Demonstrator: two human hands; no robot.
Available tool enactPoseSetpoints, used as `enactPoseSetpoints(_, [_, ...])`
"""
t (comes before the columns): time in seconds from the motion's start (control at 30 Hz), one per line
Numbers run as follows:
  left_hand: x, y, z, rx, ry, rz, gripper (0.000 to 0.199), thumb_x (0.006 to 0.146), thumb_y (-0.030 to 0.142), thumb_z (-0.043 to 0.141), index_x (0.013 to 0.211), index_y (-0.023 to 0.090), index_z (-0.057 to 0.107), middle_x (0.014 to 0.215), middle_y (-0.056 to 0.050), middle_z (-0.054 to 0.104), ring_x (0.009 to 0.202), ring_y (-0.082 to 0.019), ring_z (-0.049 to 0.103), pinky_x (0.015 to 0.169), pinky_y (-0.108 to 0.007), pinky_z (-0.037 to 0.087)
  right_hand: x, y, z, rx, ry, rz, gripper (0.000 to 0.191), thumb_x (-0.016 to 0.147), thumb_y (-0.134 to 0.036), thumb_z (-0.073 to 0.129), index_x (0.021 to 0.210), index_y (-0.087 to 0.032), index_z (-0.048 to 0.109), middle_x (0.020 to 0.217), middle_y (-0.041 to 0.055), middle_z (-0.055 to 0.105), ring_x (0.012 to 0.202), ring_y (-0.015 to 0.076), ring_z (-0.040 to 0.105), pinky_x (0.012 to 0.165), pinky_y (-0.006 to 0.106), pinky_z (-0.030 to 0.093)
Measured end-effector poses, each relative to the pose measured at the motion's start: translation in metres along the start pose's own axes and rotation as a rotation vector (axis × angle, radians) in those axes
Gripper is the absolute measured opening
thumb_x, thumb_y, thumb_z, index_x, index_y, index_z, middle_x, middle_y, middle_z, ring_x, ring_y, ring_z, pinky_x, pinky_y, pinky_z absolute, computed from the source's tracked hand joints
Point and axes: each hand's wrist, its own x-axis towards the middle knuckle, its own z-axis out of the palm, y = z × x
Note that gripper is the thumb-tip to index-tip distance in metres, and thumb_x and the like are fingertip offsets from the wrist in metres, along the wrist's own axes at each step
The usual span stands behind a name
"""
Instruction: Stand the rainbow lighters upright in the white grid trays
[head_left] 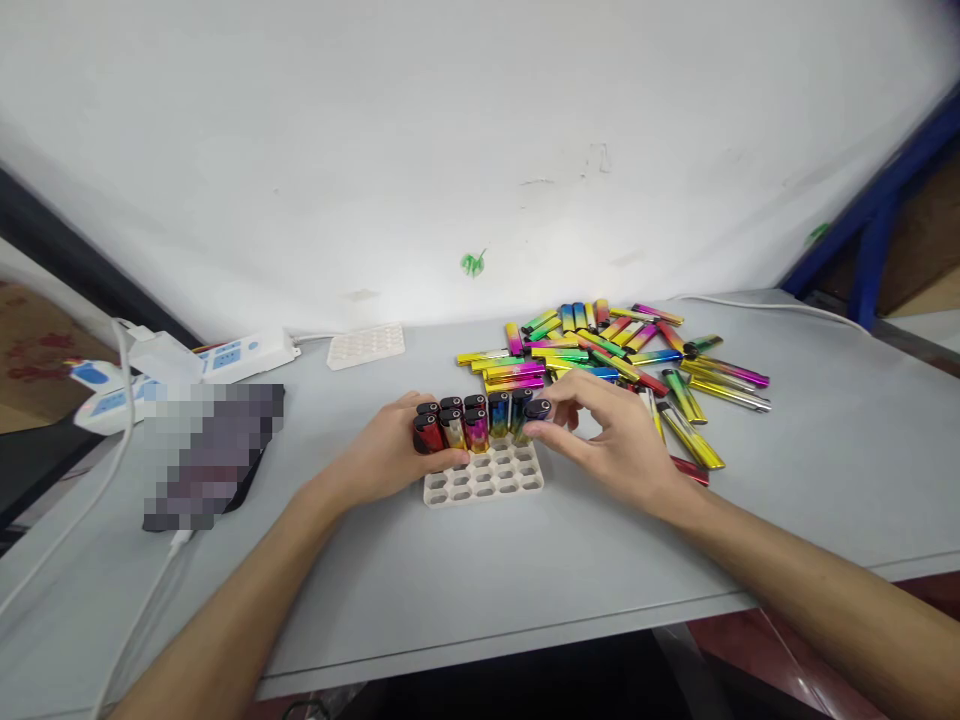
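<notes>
A white tray with rows of holes lies in front of me. Shiny lighters with black tops stand upright in its back rows, among them a magenta-and-gold lighter and a red lighter. Around the left end of these rows my left hand is closed, its thumb along the front and its other fingers mostly hidden behind. My right hand pinches a dark-topped lighter between thumb and fingers at the tray's right back corner; the lower part of that lighter is hard to make out.
A loose pile of colourful lighters spreads behind and right of the tray. Another white tray lies near the wall. On the left are power strips, a phone and white cables.
</notes>
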Motion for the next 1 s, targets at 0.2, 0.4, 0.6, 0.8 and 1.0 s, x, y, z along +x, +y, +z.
enactPoseSetpoints(0.2, [-0.001,0.003,0.006,0.020,0.001,0.095,0.039,0.073,0.060,0.072,0.079,0.023,0.059,0.084,0.001,0.060,0.076,-0.018,0.061,0.066,-0.031,0.048,-0.003,0.002,0.005,0.018,-0.071,0.017,0.019,0.089,-0.042,0.068,0.092,-0.023,0.068,0.084,0.0050,0.070,0.065,0.0171,0.061,0.062,0.032,0.049])
enactPoseSetpoints(0.4, [-0.002,0.005,0.006,0.029,0.007,0.107,0.039,0.074,0.060,0.071,0.078,0.023,0.060,0.085,0.000,0.060,0.077,-0.019,0.060,0.067,-0.032,0.048,-0.004,0.003,0.007,-0.113,-0.076,0.012,0.028,0.089,-0.048,0.067,0.089,-0.021,0.070,0.081,0.0059,0.071,0.057,0.0149,0.057,0.056,0.029,0.045])
enactPoseSetpoints(0.6, [-0.001,0.003,0.006,0.042,0.001,0.111,0.040,0.074,0.061,0.071,0.087,0.024,0.063,0.090,-0.001,0.063,0.083,-0.021,0.063,0.071,-0.032,0.050,-0.005,0.007,0.009,-0.224,-0.100,-0.034,0.029,0.092,-0.047,0.062,0.093,-0.021,0.073,0.082,0.0070,0.073,0.062,0.0164,0.058,0.059,0.029,0.041])
enactPoseSetpoints(0.8, [-0.001,0.003,0.006,0.064,-0.001,0.113,0.041,0.074,0.062,0.071,0.087,0.024,0.064,0.092,-0.001,0.063,0.083,-0.021,0.063,0.071,-0.032,0.050,-0.004,0.006,0.008,-0.205,-0.112,0.030,0.036,0.090,-0.051,0.064,0.070,-0.022,0.069,0.068,0.0027,0.068,0.056,0.0138,0.052,0.055,0.028,0.034])
enactPoseSetpoints(1.0, [-0.001,0.002,0.005,0.059,-0.008,0.107,0.038,0.075,0.059,0.072,0.085,0.024,0.063,0.090,0.000,0.061,0.083,-0.021,0.063,0.071,-0.032,0.049,0.002,0.003,-0.002,-0.269,-0.061,0.093,0.051,0.097,-0.051,0.052,0.056,-0.020,0.055,0.057,0.0014,0.059,0.051,0.0131,0.047,0.055,0.030,0.030])
